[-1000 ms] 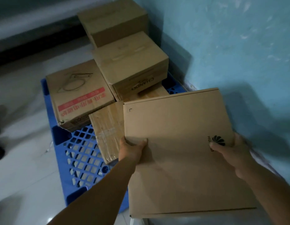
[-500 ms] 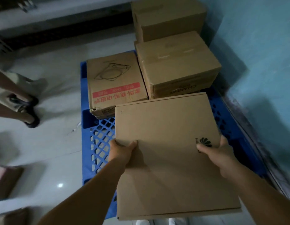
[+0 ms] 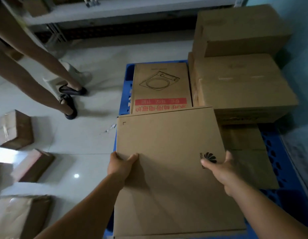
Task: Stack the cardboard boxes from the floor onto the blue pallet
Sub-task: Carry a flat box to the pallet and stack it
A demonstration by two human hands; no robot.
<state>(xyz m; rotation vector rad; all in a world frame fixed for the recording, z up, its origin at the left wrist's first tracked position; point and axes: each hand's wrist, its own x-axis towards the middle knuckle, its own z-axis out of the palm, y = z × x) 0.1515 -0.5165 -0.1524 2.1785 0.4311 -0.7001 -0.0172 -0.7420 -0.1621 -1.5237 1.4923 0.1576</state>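
Observation:
I hold a large flat cardboard box (image 3: 168, 149) with a black flower logo over the near left part of the blue pallet (image 3: 272, 152). My left hand (image 3: 120, 164) grips its left edge, thumb on top. My right hand (image 3: 220, 168) grips its right edge beside the logo. On the pallet behind it lies a box with a red strip and a line drawing (image 3: 161, 87). To the right stand a big plain box (image 3: 243, 87) and another one (image 3: 239, 30) behind it. A low flat box (image 3: 250, 156) lies on the pallet to the right of my box.
Another person's legs and dark sandals (image 3: 68, 100) stand on the white tiled floor to the left. Several small cardboard boxes (image 3: 15, 130) lie on the floor at far left. A metal shelf (image 3: 115, 9) runs along the back. A teal wall (image 3: 301, 49) borders the pallet's right side.
The view has swung left and the held box has shifted toward the pallet's left side, now close against the red-strip box. The other person's legs have come further into view.

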